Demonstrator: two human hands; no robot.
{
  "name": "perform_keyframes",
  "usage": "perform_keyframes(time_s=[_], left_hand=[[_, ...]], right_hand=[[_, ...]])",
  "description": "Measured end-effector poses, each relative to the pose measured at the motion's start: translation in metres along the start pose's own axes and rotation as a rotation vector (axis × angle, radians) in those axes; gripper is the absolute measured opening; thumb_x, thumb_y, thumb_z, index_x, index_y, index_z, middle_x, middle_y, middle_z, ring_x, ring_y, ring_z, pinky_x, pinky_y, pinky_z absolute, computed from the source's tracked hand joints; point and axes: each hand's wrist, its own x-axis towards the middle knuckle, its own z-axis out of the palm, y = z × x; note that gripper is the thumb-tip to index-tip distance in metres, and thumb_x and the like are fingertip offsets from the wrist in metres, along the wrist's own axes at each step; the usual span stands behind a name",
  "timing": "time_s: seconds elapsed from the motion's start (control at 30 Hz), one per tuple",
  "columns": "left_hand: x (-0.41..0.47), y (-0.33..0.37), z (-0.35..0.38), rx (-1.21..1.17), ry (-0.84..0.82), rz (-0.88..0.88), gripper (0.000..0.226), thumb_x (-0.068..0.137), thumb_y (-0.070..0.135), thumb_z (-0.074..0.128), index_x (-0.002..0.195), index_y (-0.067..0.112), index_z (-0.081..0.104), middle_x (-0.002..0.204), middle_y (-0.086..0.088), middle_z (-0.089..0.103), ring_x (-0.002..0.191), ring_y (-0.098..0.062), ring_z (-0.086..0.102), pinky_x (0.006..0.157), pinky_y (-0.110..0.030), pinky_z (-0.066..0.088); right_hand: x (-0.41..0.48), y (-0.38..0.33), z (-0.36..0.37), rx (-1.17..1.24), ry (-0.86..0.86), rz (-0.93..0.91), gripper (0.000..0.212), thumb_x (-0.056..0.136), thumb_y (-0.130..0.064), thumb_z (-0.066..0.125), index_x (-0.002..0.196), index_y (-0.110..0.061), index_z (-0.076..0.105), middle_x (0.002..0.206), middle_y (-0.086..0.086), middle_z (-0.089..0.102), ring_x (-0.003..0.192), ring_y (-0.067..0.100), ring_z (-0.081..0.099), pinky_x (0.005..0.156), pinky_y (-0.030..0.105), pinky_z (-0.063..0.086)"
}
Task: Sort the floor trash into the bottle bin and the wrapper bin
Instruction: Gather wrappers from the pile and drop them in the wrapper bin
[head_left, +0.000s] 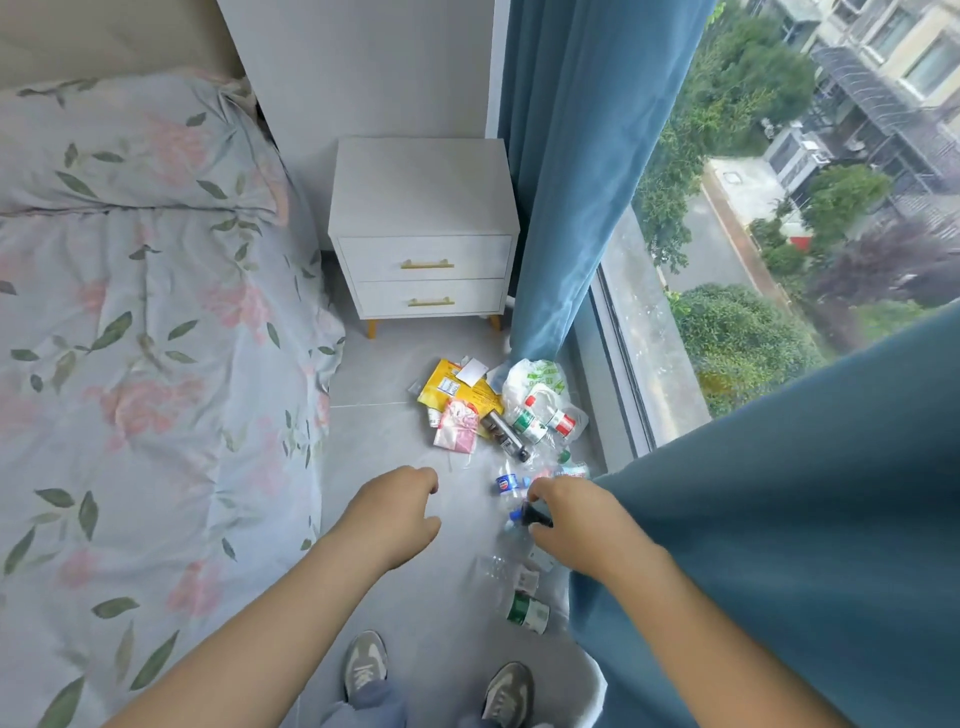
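left hand (400, 512) loosely curled, empty | right hand (566, 519) pinching small dark item (535, 514) | blue-label bottle (505, 484) just ahead, nearer right hand

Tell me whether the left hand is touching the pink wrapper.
Apart. The head view shows bare floor between the left hand and the pink wrapper.

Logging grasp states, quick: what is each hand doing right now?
Left hand: open, fingers loosely curled, holding nothing.
Right hand: closed, pinching a small black cylindrical object; what it is cannot be told.
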Motion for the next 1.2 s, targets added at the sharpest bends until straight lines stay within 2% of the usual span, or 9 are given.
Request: perform_keyframes(time_s=[0.3, 0.4, 0.53, 0.7, 0.77, 0.87, 0.97, 1.07, 1.2], left_hand=[[0.17, -0.088, 0.138, 0.012, 0.018, -0.032, 0.032, 0.088, 0.026, 0.053, 0.117, 0.012, 0.053, 0.115, -0.006, 0.057, 0.102, -0.025, 0.057, 0.087, -0.037, 0.049], [0.226, -0.119, 0.196, 0.028, -0.009, -0.022, 0.036, 0.088, 0.027, 0.053, 0.122, 0.013, 0.051, 0.119, -0.005, 0.056, 0.106, -0.025, 0.056, 0.089, -0.037, 0.048], [0.301, -0.158, 0.261, 0.075, 0.015, 0.017, 0.038, 0.089, 0.024, 0.052, 0.126, 0.013, 0.05, 0.122, -0.005, 0.055, 0.108, -0.025, 0.055, 0.091, -0.035, 0.048], [0.377, -0.199, 0.331, 0.169, 0.038, 0.066, 0.033, 0.089, 0.023, 0.051, 0.12, 0.012, 0.052, 0.119, -0.005, 0.056, 0.108, -0.025, 0.056, 0.091, -0.036, 0.048], [0.395, -0.208, 0.347, 0.203, 0.05, 0.087, 0.032, 0.089, 0.023, 0.051, 0.119, 0.013, 0.053, 0.119, -0.004, 0.057, 0.108, -0.024, 0.056, 0.09, -0.036, 0.048], [0.413, -0.214, 0.362, 0.2, 0.091, 0.124, 0.036, 0.089, 0.025, 0.053, 0.124, 0.016, 0.051, 0.123, -0.001, 0.055, 0.111, -0.022, 0.054, 0.09, -0.031, 0.047], [0.421, -0.214, 0.374, 0.117, 0.088, 0.149, 0.037, 0.088, 0.027, 0.056, 0.124, 0.019, 0.052, 0.124, 0.002, 0.055, 0.11, -0.018, 0.054, 0.086, -0.026, 0.046], [0.423, -0.212, 0.384, 0.115, 0.076, 0.163, 0.037, 0.088, 0.027, 0.056, 0.124, 0.019, 0.052, 0.126, 0.002, 0.054, 0.11, -0.018, 0.054, 0.081, -0.024, 0.043], [0.429, -0.214, 0.391, 0.246, 0.083, 0.183, 0.039, 0.089, 0.026, 0.054, 0.127, 0.016, 0.049, 0.13, -0.001, 0.052, 0.116, -0.021, 0.052, 0.087, -0.028, 0.042]], right_hand=[[0.186, 0.05, 0.151, 0.0, 0.054, 0.085, 0.036, 0.088, -0.017, 0.052, 0.124, -0.016, 0.055, 0.119, 0.006, 0.059, 0.106, 0.026, 0.058, 0.07, 0.027, 0.039], [0.25, 0.07, 0.21, -0.076, 0.059, 0.099, 0.036, 0.087, -0.017, 0.052, 0.123, -0.012, 0.055, 0.119, 0.008, 0.06, 0.109, 0.028, 0.057, 0.076, 0.029, 0.044], [0.332, 0.097, 0.283, -0.167, 0.103, 0.09, 0.03, 0.086, -0.017, 0.051, 0.115, -0.01, 0.056, 0.112, 0.009, 0.061, 0.102, 0.029, 0.059, 0.068, 0.028, 0.039], [0.418, 0.13, 0.353, -0.23, 0.183, 0.071, 0.034, 0.086, -0.017, 0.053, 0.118, -0.009, 0.056, 0.114, 0.008, 0.061, 0.105, 0.029, 0.059, 0.074, 0.032, 0.049], [0.437, 0.141, 0.369, -0.266, 0.198, 0.065, 0.036, 0.086, -0.015, 0.053, 0.121, -0.009, 0.055, 0.116, 0.009, 0.06, 0.106, 0.028, 0.058, 0.079, 0.034, 0.052], [0.451, 0.151, 0.382, -0.327, 0.232, 0.056, 0.035, 0.087, -0.017, 0.053, 0.121, -0.01, 0.055, 0.117, 0.008, 0.058, 0.107, 0.028, 0.057, 0.072, 0.031, 0.045], [0.451, 0.154, 0.402, -0.36, 0.253, 0.03, 0.021, 0.087, -0.016, 0.051, 0.107, -0.011, 0.056, 0.107, 0.009, 0.057, 0.097, 0.029, 0.057, 0.069, 0.03, 0.043], [0.444, 0.157, 0.427, -0.353, 0.192, 0.005, 0.021, 0.086, -0.016, 0.049, 0.105, -0.01, 0.055, 0.105, 0.006, 0.056, 0.097, 0.029, 0.057, 0.073, 0.032, 0.039], [0.442, 0.165, 0.437, -0.38, 0.166, -0.019, 0.016, 0.085, -0.015, 0.049, 0.101, -0.011, 0.052, 0.101, 0.006, 0.054, 0.094, 0.028, 0.055, 0.08, 0.037, 0.04]])
